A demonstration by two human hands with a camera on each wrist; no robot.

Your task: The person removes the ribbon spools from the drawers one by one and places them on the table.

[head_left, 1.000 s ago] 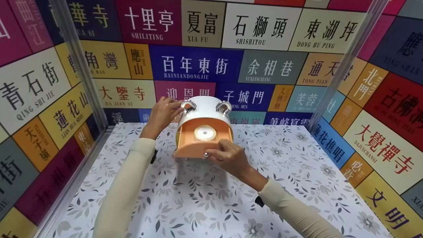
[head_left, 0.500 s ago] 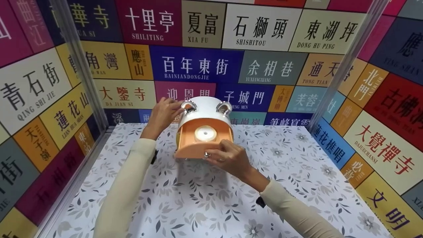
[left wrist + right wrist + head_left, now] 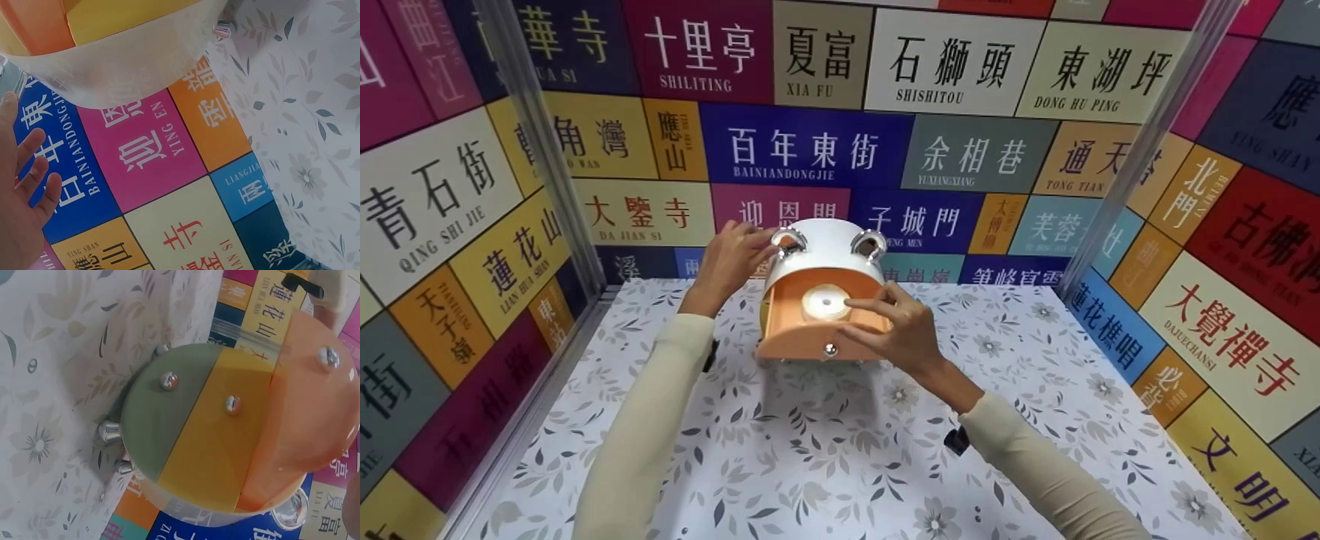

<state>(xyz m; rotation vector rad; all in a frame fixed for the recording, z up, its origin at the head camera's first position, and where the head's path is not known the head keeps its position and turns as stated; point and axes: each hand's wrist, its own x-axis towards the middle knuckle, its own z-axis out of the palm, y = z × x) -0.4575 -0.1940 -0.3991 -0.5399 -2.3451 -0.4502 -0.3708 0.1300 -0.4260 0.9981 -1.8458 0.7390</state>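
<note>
Up goes the right hand (image 3: 901, 330) — it has left the small silver knob (image 3: 830, 349) on the drawer front and now hovers over the open orange drawer (image 3: 819, 322), fingers loosely spread and gripping nothing, index fingertip right at the edge of the white disc (image 3: 826, 302) lying inside. Everything else stays put.

Around that hand, biggest first: the floral-patterned table (image 3: 840, 450) spreads beneath and towards the person, with walls of coloured street-name panels (image 3: 802, 150) beyond. Directly behind the reaching fingers stands the round white drawer box (image 3: 825, 247), its orange drawer pulled out towards the person just under the palm. The right wrist view shows yellow (image 3: 219, 439) and green (image 3: 157, 410) drawer fronts stacked below it, each with its own knob.

Over on the far side, the left hand (image 3: 729, 259) rests against the box's side, fingers straight and relaxed, steadying rather than clasping. Two silver ring handles (image 3: 789, 240) sit atop the box, one beside that hand.
</note>
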